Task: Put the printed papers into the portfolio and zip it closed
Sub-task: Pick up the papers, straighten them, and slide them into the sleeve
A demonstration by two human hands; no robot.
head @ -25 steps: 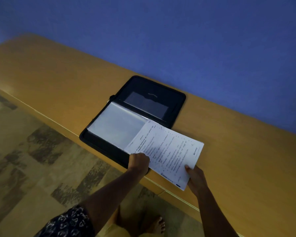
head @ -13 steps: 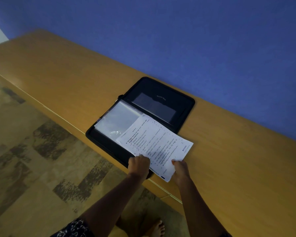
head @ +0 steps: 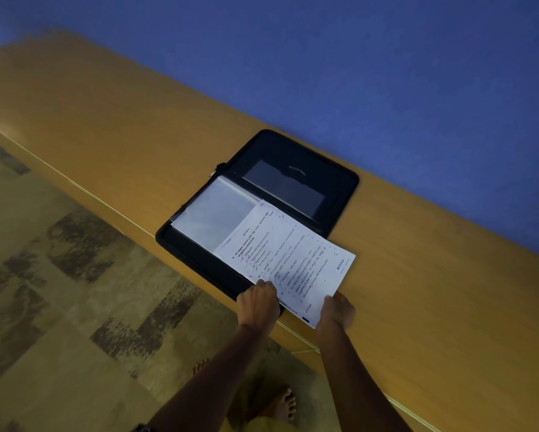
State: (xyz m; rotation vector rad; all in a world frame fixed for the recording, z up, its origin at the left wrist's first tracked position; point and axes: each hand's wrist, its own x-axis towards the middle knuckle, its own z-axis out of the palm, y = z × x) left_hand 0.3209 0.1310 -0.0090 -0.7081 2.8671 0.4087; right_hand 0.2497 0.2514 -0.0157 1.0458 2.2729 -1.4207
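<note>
Hands number two, both closed on one sheaf of papers (head: 288, 263); how many sheets it has cannot be told. Left hand (head: 258, 302) is curled into a near fist, pinching the papers' near edge over the near rim of the portfolio (head: 340, 179). Right hand (head: 336, 310) grips the near right corner, fingers tucked under the sheet. Papers are white, printed with lines of text and pen ticks, lying aslant, their left part over the portfolio's near half, their right part jutting over the table (head: 433, 291). One black portfolio lies open and flat near the table's front edge, a clear sleeve (head: 213, 210) showing on its near half.
</note>
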